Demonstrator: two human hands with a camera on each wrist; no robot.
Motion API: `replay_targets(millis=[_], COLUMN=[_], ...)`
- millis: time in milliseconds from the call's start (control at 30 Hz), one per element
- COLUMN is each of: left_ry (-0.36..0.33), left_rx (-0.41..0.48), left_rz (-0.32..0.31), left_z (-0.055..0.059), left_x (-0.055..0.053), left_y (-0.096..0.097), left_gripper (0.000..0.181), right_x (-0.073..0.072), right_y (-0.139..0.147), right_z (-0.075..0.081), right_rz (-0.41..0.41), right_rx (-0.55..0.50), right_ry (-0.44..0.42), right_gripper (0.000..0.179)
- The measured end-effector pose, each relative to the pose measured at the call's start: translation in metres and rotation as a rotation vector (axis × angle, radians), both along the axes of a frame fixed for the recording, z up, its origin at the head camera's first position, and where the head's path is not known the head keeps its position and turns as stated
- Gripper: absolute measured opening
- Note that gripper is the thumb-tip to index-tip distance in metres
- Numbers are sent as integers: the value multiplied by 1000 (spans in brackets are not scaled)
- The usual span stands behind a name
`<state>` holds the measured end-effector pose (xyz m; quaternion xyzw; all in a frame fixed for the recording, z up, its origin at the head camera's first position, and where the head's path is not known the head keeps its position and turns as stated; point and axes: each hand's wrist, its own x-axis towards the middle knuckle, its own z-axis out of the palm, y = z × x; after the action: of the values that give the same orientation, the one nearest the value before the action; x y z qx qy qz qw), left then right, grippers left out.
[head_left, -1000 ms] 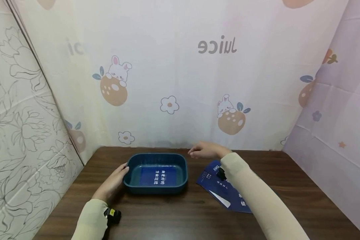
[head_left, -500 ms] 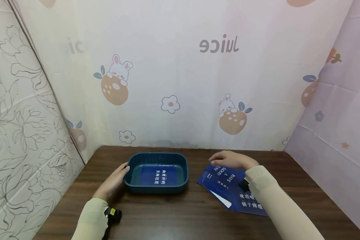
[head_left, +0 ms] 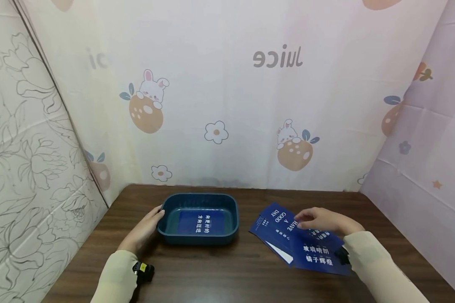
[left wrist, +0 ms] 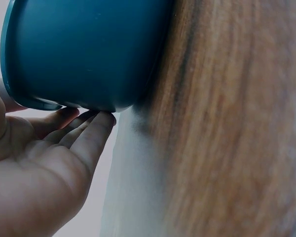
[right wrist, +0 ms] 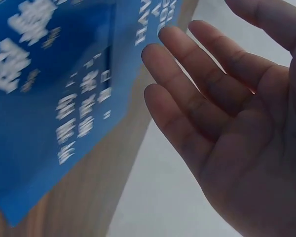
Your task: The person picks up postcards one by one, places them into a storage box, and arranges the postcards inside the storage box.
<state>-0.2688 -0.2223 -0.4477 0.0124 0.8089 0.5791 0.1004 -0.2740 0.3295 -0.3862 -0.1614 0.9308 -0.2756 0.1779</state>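
Note:
A teal rectangular plastic basin (head_left: 197, 240) stands on the table, with a blue printed card (head_left: 187, 222) lying flat inside. At its left end my left hand (head_left: 142, 230) holds the rim; in the left wrist view the fingers (left wrist: 91, 138) touch the outer wall and the thumb lies at the rim. My right hand (head_left: 324, 219) hovers above several overlapping blue cards (head_left: 299, 246) with white lettering. In the right wrist view its fingers (right wrist: 187, 91) are spread and relaxed, holding nothing. Part of the cards is hidden beneath the right hand and sleeve.
The brown wooden table (head_left: 212, 273) runs back to a white printed curtain (head_left: 216, 92). More curtains hang along the left and right sides. A white strip (head_left: 280, 252) shows among the cards. A small black device is on each wrist.
My right hand has moved rightward and slightly nearer, from beside the basin to above the cards, uncovering their lettering. The left hand and basin stay in place.

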Motion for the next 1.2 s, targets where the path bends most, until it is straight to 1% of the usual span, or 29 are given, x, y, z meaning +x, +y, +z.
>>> replay_targets(millis=[100, 167, 467, 567, 700, 767, 867, 967, 1200], left_ry=[5, 5, 2, -4, -2, 1, 6, 5, 6], left_rx=[-5, -5, -1, -6, -10, -7, -4, -1, 8], left_rz=[0, 1, 4, 1, 0, 2, 0, 0, 2], left_z=[0, 0, 2, 2, 0, 0, 0, -1, 0], left_x=[0, 0, 0, 0, 0, 0, 0, 0, 1], left_y=[0, 0, 0, 0, 0, 0, 1, 1, 0], left_gripper=[64, 65, 63, 64, 64, 64, 64, 63, 65], right_x=[2, 3, 12, 17, 23, 25, 27, 27, 25], right_y=[8, 12, 22, 24, 24, 23, 22, 21, 21], right_z=[-6, -9, -12, -14, -18, -19, -20, -22, -25], right_rz=[-15, -20, -13, -39, -56, -57, -62, -70, -85], right_rx=[-13, 2, 58, 103, 229, 284, 314, 312, 336], right_ry=[-19, -16, 27, 36, 69, 85, 96, 101, 85], right_gripper=[40, 38, 35, 42, 56, 60, 61, 62, 59])
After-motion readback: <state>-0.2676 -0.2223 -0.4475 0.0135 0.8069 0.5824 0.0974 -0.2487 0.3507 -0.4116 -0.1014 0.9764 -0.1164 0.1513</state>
